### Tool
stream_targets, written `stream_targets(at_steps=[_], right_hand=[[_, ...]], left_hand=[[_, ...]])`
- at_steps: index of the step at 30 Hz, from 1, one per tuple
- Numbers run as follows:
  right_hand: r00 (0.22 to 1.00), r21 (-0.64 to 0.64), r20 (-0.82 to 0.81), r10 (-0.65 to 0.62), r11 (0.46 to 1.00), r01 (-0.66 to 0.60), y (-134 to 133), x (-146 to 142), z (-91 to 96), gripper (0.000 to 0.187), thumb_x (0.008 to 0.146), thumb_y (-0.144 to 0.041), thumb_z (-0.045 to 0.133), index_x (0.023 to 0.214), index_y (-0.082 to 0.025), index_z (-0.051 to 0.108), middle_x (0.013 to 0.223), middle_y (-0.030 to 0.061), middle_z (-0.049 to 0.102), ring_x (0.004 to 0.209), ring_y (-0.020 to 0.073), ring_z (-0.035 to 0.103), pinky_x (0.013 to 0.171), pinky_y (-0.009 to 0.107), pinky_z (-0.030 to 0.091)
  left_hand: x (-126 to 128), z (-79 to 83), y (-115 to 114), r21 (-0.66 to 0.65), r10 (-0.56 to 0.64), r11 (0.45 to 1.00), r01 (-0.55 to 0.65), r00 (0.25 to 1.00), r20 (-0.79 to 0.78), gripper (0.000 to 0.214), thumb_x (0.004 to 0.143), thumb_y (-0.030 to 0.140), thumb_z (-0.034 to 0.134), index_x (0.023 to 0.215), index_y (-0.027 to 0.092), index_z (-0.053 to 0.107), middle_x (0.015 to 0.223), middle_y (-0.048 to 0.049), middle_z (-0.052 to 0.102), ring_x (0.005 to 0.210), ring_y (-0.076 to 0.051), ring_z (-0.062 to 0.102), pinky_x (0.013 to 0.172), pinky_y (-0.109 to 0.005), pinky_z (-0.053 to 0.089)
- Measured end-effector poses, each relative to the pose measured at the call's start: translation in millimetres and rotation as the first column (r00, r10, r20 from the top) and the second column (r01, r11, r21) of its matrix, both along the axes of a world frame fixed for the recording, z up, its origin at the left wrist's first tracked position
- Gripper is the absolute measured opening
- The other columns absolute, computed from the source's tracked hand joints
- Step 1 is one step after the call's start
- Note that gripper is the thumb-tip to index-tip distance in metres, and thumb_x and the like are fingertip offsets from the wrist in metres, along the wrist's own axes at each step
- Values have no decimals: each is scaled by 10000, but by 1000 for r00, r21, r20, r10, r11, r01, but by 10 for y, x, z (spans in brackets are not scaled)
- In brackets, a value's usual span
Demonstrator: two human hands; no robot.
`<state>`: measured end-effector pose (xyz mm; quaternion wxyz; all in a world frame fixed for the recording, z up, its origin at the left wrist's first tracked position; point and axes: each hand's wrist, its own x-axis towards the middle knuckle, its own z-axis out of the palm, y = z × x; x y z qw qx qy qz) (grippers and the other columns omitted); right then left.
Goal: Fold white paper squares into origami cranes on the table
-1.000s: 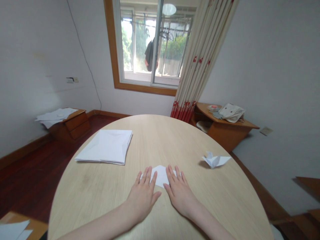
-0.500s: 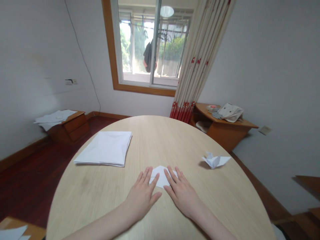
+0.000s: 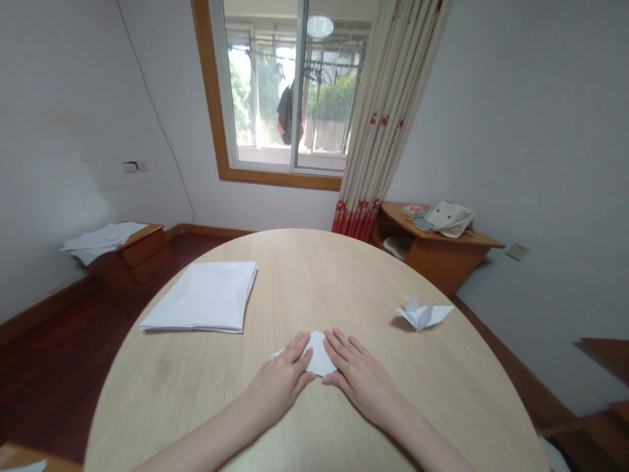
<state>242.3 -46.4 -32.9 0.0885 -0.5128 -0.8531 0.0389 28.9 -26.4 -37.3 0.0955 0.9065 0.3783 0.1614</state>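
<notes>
- Left hand [image 3: 278,375] flat and open, no clench at all, lying across the folded white paper [image 3: 318,354]!
- Right hand [image 3: 358,375] open too, grip released, touching the paper's other side.
- The paper sits between both hands, near the edge of the round wooden worktop [image 3: 314,282].
- Ahead on the left, a squared stack of white sheets [image 3: 199,298]; over on the right, a folded paper bird [image 3: 423,316].

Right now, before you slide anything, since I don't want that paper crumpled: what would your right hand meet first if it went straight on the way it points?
The right hand would most likely meet the folded paper first. It lies just ahead of the fingers, though I can't tell whether they already touch it. The left hand rests on the paper's far side.
</notes>
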Motion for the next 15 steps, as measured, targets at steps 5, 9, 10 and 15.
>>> stream_targets(at_steps=[5, 9, 10, 15], right_hand=[[997, 11, -52, 56, 998, -56, 48, 63, 3, 512, 935, -406, 526, 1405, -224, 439, 1452, 93, 431, 1365, 268, 366, 1088, 474, 387], [996, -13, -79, 31, 999, -32, 52, 78, 34, 461, 948, -383, 511, 1376, -215, 480, 1430, 92, 464, 1346, 264, 403, 1081, 481, 386], [996, -16, -87, 26, 999, -27, 48, 74, 44, 445, 951, -376, 507, 1367, -219, 493, 1423, 91, 474, 1339, 264, 415, 1075, 482, 389], [991, 6, -132, -17, 1000, 19, 24, 31, 96, 365, 948, -336, 519, 1288, -221, 583, 1362, 80, 556, 1276, 255, 493, 1034, 453, 427]], left_hand=[[0, 23, -2, -69, 29, 997, -22, 994, 101, 279, 905, 178, 574, 1173, 195, 652, 1434, -109, 459, 1309, -232, 452, 1070, -378, 419], [7, 42, -11, -162, 85, 986, -52, 975, 204, 225, 898, 184, 586, 1099, 207, 685, 1377, -79, 538, 1269, -208, 508, 1061, -354, 431], [9, 50, -12, -185, 106, 981, -66, 970, 218, 218, 893, 181, 590, 1088, 207, 684, 1364, -75, 553, 1257, -204, 522, 1053, -347, 440], [12, 101, -12, -236, 160, 966, -104, 960, 231, 185, 880, 190, 601, 1047, 213, 675, 1327, -57, 589, 1220, -203, 557, 1027, -340, 459]])
